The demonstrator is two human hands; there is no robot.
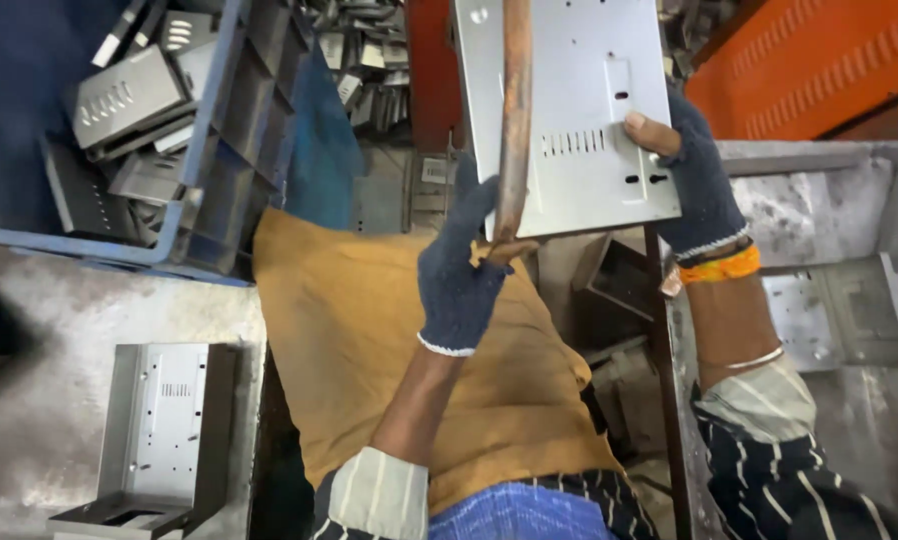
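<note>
You hold one grey sheet-metal panel [569,110] up in front of you, above your lap. Your right hand [694,175] is clamped on its right edge, thumb over the face. Your left hand [459,265] grips one rusty curved bar [514,120] lying across the panel. One similar metal housing [164,430] stands on the floor at lower left; one blue crate [219,130] of metal parts sits beyond.

A metal panel [579,110] held between both hands, a crate [204,150] of parts to its left, another panel [164,430] lower left on the floor.
</note>
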